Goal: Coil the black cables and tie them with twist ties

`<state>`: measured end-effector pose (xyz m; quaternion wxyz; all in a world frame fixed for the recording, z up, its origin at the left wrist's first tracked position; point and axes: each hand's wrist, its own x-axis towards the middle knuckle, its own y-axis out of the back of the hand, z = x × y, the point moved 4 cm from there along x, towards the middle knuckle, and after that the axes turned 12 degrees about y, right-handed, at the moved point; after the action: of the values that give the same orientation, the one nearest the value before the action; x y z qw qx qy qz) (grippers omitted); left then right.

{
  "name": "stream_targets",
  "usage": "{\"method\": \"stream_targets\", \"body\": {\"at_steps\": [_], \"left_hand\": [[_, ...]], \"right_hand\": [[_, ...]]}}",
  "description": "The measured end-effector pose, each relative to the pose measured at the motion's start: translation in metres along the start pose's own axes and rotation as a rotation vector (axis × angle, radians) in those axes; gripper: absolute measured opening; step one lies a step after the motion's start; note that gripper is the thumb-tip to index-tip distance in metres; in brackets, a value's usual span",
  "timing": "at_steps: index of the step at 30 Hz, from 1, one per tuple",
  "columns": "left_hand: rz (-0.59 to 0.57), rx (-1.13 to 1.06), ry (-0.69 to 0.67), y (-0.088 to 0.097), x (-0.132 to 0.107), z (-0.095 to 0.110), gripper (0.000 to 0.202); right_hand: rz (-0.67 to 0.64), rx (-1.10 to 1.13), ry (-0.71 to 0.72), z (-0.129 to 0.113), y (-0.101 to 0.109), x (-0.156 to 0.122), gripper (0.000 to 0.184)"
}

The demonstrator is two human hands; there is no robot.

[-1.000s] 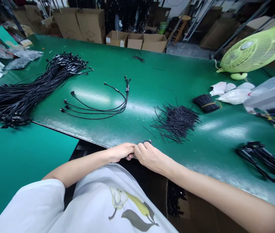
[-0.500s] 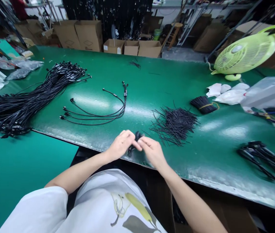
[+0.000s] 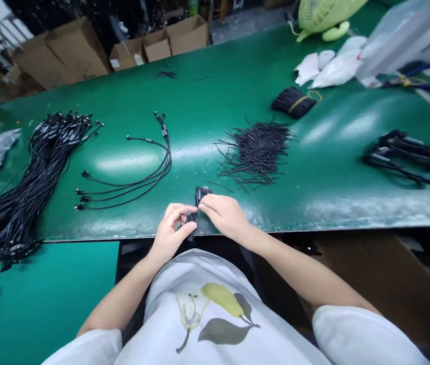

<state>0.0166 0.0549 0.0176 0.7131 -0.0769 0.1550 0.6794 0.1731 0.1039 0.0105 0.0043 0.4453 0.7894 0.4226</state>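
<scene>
Light: bright, you see overhead reflections | Glare: white streaks across the glossy green workbench mat [image 3: 215, 104], mid-frame | Edges: curved, stretched toward the corners

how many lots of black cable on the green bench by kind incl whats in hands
heaped cable bunches: 2
spread-out cables: 1
pile of short black pieces: 1
banded bundle: 1
small far tangle: 1
cable in left hand and right hand: 1
total: 7

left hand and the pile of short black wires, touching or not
Apart. The head view shows green table surface between the left hand and the pile of short black wires.
</scene>
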Motion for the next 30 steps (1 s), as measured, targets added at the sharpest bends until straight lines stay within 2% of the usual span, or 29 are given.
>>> {"method": "stream_targets", "body": {"at_steps": [1,3,6,8,12,15,17,18,20,22,25,26,27,30], "left_hand": [[0.017,-0.024,0.007,-0.002,0.0,-0.006,0.044],[-0.04,-0.027,0.016,-0.012,0.002,-0.019,0.054],[-0.107,0.125,-0.047,-0.03,0.008,-0.03,0.051],[-0.064,0.234,-0.105,-0.04,0.011,-0.031,0.052],[-0.075,0.376,-0.186,-0.06,0.017,-0.032,0.058],[-0.2,0.408,-0.173,-0.073,0.018,-0.031,0.069],[-0.326,0.435,-0.137,-0.076,0.017,-0.029,0.068],[-0.382,0.462,-0.132,-0.076,0.016,-0.028,0.064],[-0.452,0.521,-0.115,-0.071,0.016,-0.027,0.054],[-0.451,0.568,-0.081,-0.063,0.017,-0.031,0.045],[-0.38,0.636,-0.058,-0.048,0.015,-0.037,0.039],[-0.362,0.657,-0.062,-0.044,0.012,-0.039,0.039],[-0.35,0.676,-0.071,-0.041,0.01,-0.039,0.039],[-0.293,0.717,-0.117,-0.026,0.006,-0.038,0.038]], "right_hand": [[0.051,0.038,-0.024,0.002,0.004,0.0,0.03],[0.125,0.168,-0.064,0.004,0.008,0.0,0.031],[0.137,0.365,-0.111,0.003,0.004,-0.005,0.032],[0.13,0.243,-0.115,0.0,0.001,-0.01,0.033],[0.136,-0.297,-0.084,-0.005,-0.004,-0.023,0.037],[0.09,-0.344,-0.117,0.004,-0.008,-0.035,0.039],[0.042,-0.338,-0.176,0.025,0.001,-0.045,0.037],[0.028,-0.368,-0.224,0.039,0.011,-0.052,0.036],[0.035,-0.505,-0.367,0.073,0.046,-0.072,0.033],[0.061,-0.692,-0.571,0.108,0.092,-0.099,0.033],[0.053,-0.938,-0.843,0.147,0.157,-0.144,0.034],[0.024,-0.988,-0.871,0.158,0.172,-0.156,0.034],[-0.017,-1.028,-0.83,0.169,0.182,-0.165,0.033],[-0.029,-1.052,-0.737,0.203,0.205,-0.181,0.029]]}}
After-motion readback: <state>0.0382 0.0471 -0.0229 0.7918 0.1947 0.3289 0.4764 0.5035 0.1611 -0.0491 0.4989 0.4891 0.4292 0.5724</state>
